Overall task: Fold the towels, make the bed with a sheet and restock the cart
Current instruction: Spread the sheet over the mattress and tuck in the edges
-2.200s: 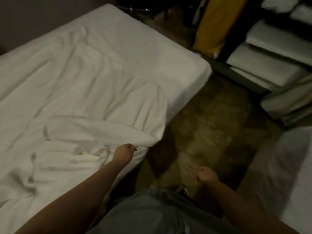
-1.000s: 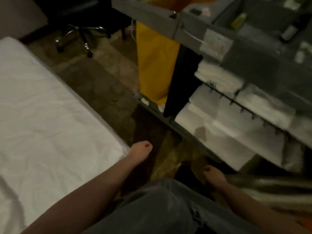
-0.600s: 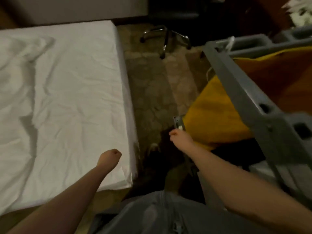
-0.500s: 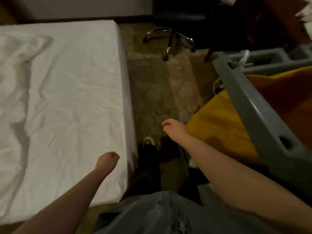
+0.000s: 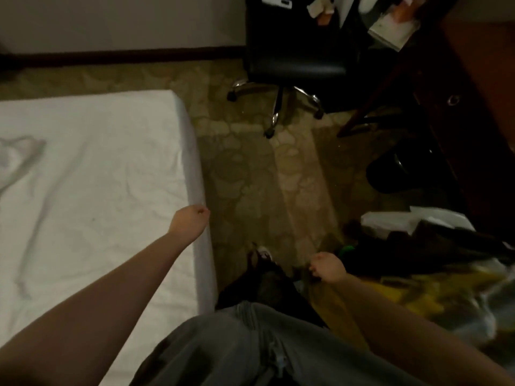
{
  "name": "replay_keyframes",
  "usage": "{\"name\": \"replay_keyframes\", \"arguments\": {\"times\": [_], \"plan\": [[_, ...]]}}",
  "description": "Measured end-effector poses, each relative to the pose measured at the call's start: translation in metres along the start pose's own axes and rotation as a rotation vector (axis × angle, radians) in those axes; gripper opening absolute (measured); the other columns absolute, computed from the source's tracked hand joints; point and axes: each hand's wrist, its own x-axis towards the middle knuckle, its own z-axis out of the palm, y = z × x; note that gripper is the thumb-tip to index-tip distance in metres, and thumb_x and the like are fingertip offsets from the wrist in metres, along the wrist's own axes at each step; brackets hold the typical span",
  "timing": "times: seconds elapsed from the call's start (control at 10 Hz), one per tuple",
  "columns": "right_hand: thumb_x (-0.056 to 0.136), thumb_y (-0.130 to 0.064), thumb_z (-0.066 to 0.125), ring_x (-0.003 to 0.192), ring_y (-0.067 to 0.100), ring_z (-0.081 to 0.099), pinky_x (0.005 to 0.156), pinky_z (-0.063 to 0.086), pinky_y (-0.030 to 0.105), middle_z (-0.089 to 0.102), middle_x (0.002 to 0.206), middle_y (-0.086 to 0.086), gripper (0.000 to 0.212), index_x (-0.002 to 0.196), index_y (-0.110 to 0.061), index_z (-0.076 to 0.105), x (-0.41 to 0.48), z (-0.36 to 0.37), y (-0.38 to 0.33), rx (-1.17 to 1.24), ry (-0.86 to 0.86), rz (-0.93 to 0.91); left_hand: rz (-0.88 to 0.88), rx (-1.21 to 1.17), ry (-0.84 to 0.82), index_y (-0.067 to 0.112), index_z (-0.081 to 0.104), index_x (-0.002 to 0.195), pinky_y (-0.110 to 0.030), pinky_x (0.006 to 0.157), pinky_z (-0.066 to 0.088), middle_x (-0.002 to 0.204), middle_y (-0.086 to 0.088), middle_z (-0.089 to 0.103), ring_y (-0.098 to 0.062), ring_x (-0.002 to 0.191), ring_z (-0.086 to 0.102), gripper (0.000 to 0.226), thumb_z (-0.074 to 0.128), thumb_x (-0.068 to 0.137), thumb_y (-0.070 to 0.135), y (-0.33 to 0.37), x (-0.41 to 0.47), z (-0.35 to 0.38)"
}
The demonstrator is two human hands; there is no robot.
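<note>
A white sheet (image 5: 97, 190) covers the bed at the left, mostly flat, with a rumpled fold (image 5: 19, 154) at its far left. My left hand (image 5: 191, 221) hangs over the bed's right edge with its fingers loosely curled, holding nothing. Over the carpet beside my leg, my right hand (image 5: 327, 267) is also loosely curled and empty. The cart's yellow bag (image 5: 418, 299) shows blurred at the lower right. No towel is in either hand.
A black office chair (image 5: 295, 51) on wheels stands ahead beyond the bed's corner. A dark wooden desk (image 5: 473, 93) runs along the right with a dark bin (image 5: 395, 174) under it. White and dark items (image 5: 390, 221) lie heaped near the cart. Patterned carpet (image 5: 264, 176) lies between bed and desk.
The view has swung past the cart's shelves toward the bed's far corner and the chair. My right hand has dropped lower beside my leg; the left stays at the bed's edge.
</note>
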Motion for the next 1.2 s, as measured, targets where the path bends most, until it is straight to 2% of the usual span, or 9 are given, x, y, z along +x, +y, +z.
{"name": "replay_keyframes", "arguments": {"times": [0.1,0.2,0.3,0.4,0.5,0.7,0.9,1.1,1.2], "plan": [[0.095,-0.012,0.049,0.085,0.015,0.05,0.069,0.045,0.021,0.063,0.117,0.014,0.026,0.117,-0.006,0.062,0.052,-0.008,-0.063,0.009,-0.043,-0.026,-0.028,-0.082,0.018,0.01,0.068,0.107,-0.038,0.093,0.048,0.108,-0.016,0.067,-0.033,0.102,0.061,0.029,0.044,0.094,0.017,0.03,0.058,-0.022],[0.097,-0.015,0.044,0.069,0.01,0.049,0.062,0.044,0.018,0.053,0.081,-0.001,0.025,0.075,-0.023,0.052,0.112,-0.028,-0.155,-0.04,-0.057,-0.019,-0.079,-0.146,0.097,0.01,0.069,0.106,-0.038,0.093,0.048,0.103,-0.015,0.068,-0.032,0.1,0.063,0.028,0.045,0.094,0.017,0.045,0.119,-0.058],[0.101,-0.015,0.038,0.098,0.022,0.056,0.087,0.045,0.028,0.057,0.093,0.008,0.026,0.085,-0.011,0.058,0.142,-0.06,-0.29,-0.398,-0.166,-0.11,-0.251,-0.213,0.167,0.007,0.07,0.101,-0.035,0.088,0.049,0.092,-0.015,0.07,-0.03,0.093,0.065,0.025,0.049,0.094,0.019,0.046,0.173,-0.107],[0.099,-0.015,0.042,0.118,0.029,0.053,0.095,0.041,0.029,0.059,0.123,0.014,0.031,0.123,-0.005,0.059,0.18,-0.083,-0.408,-0.381,-0.116,-0.298,-0.402,-0.295,0.213,0.005,0.07,0.092,-0.034,0.083,0.047,0.081,-0.013,0.068,-0.031,0.087,0.066,0.02,0.051,0.091,0.015,0.042,0.222,-0.154],[0.097,-0.016,0.046,0.112,0.032,0.058,0.095,0.044,0.03,0.064,0.117,0.015,0.026,0.114,-0.008,0.064,0.204,-0.079,-0.541,-0.37,-0.108,-0.541,-0.517,-0.376,0.22,0.006,0.065,0.081,-0.036,0.079,0.049,0.076,-0.014,0.065,-0.035,0.086,0.065,0.016,0.052,0.089,0.011,0.037,0.27,-0.19],[0.092,-0.016,0.049,0.107,0.028,0.06,0.093,0.048,0.035,0.065,0.115,0.011,0.02,0.104,-0.019,0.064,0.245,-0.017,-0.764,-0.506,-0.236,-0.722,-0.7,-0.569,0.247,0.015,0.056,0.072,-0.035,0.083,0.049,0.097,-0.017,0.063,-0.033,0.096,0.062,0.022,0.051,0.093,0.009,0.017,0.413,-0.254],[0.096,-0.023,0.046,0.11,0.033,0.057,0.098,0.046,0.04,0.061,0.12,0.015,0.027,0.112,-0.01,0.063,0.334,-0.003,-0.936,-0.761,-0.175,-0.522,-0.638,-0.422,0.213,0.007,0.056,0.125,-0.028,0.089,0.043,0.127,-0.012,0.058,-0.026,0.116,0.056,0.032,0.04,0.099,0.016,0.01,0.543,-0.391],[0.098,-0.022,0.043,0.106,0.036,0.06,0.097,0.047,0.042,0.063,0.115,0.02,0.033,0.111,0.0,0.064,0.37,0.062,-1.115,-0.903,-0.172,-0.471,-0.645,-0.46,0.41,0.01,0.063,0.119,-0.03,0.087,0.045,0.12,-0.012,0.064,-0.028,0.11,0.059,0.031,0.042,0.098,0.018,0.004,0.619,-0.566],[0.097,-0.018,0.042,0.09,0.03,0.061,0.083,0.049,0.033,0.065,0.101,0.016,0.033,0.109,0.003,0.064,0.373,0.142,-1.205,-1.009,-0.229,-0.529,-0.673,-0.546,0.505,0.01,0.065,0.116,-0.03,0.082,0.047,0.112,-0.014,0.066,-0.028,0.104,0.061,0.029,0.044,0.096,0.016,-0.021,0.66,-0.63]]}}
